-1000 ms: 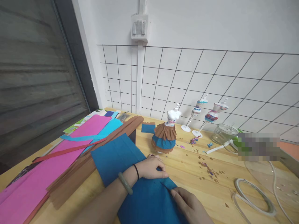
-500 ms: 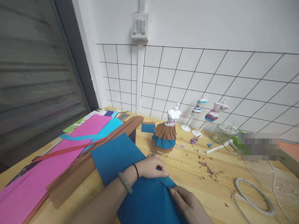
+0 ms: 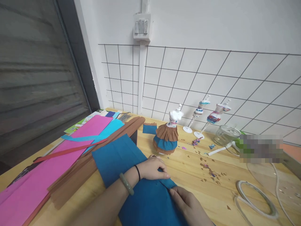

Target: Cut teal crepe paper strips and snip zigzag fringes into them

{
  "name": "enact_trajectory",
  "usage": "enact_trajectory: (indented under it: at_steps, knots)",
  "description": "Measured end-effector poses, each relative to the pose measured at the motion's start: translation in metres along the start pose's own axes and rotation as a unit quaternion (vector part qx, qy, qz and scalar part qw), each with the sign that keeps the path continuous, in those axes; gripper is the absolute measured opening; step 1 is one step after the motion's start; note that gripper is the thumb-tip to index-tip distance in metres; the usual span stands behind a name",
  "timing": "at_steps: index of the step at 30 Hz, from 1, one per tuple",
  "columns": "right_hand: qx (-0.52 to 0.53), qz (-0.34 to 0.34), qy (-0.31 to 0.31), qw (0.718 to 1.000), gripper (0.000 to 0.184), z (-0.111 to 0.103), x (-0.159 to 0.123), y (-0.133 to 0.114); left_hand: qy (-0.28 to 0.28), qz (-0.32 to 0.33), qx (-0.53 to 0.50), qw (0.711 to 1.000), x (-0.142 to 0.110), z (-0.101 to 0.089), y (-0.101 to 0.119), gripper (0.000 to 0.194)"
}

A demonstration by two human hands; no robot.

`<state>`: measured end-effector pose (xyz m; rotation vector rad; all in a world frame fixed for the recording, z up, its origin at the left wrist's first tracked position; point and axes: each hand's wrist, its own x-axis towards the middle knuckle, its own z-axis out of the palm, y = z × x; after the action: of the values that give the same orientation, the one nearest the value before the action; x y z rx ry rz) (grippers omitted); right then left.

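Note:
A large blue crepe-paper sheet (image 3: 150, 201) lies across the table in front of me. My left hand (image 3: 156, 169) rests on its far part, fingers curled and gripping the paper near its edge. Close by on the right, my right hand (image 3: 184, 201) pinches a thin dark pointed tool (image 3: 166, 186) against the sheet; most of the tool is hidden, so its kind is unclear. Beyond both hands stands a small white dress form (image 3: 176, 116) wearing a tiered skirt (image 3: 166, 133) of brown and blue paper.
Pink paper (image 3: 61, 166), brown paper (image 3: 77, 175) and light-blue paper (image 3: 113, 127) lie at left. Two decorated dress forms (image 3: 198, 110) stand by the wall grid. Brown scraps (image 3: 211, 171), a glass jar (image 3: 225, 133) and a white tape roll (image 3: 256, 201) are on the right.
My right hand has shifted slightly left with the thin tool, closer to my left hand. The left hand keeps its place on the blue paper.

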<state>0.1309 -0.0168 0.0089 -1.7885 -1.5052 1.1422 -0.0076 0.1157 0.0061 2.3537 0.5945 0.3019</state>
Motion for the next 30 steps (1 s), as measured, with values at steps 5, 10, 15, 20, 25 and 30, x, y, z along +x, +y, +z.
enact_trajectory:
  at_steps: [5, 10, 15, 20, 25, 30]
  knots:
    - [0.008, -0.004, 0.019, 1.0, 0.036, 0.001, -0.001, 0.0, 0.007, -0.002, -0.003, 1.0, 0.001, 0.002, 0.001, 0.021]
    - [0.007, 0.0, 0.014, 1.0, 0.037, 0.001, 0.0, 0.002, 0.003, -0.012, -0.019, 1.0, -0.001, -0.005, 0.002, 0.029]
    - [0.006, -0.005, 0.012, 1.0, 0.037, 0.001, 0.001, 0.002, 0.022, -0.05, -0.014, 0.998, -0.008, -0.025, -0.004, 0.053]
    - [-0.01, -0.001, -0.009, 1.0, 0.037, -0.001, -0.001, 0.0, 0.02, -0.065, 0.034, 0.997, -0.012, -0.031, -0.009, 0.036]
    - [-0.029, 0.001, -0.012, 0.999, 0.038, 0.0, 0.001, 0.002, 0.011, -0.065, 0.043, 0.997, -0.011, -0.028, -0.01, 0.028]
    - [-0.033, 0.005, -0.024, 0.999, 0.039, 0.0, 0.004, 0.001, 0.011, -0.059, 0.038, 0.997, -0.01, -0.026, -0.014, 0.024]
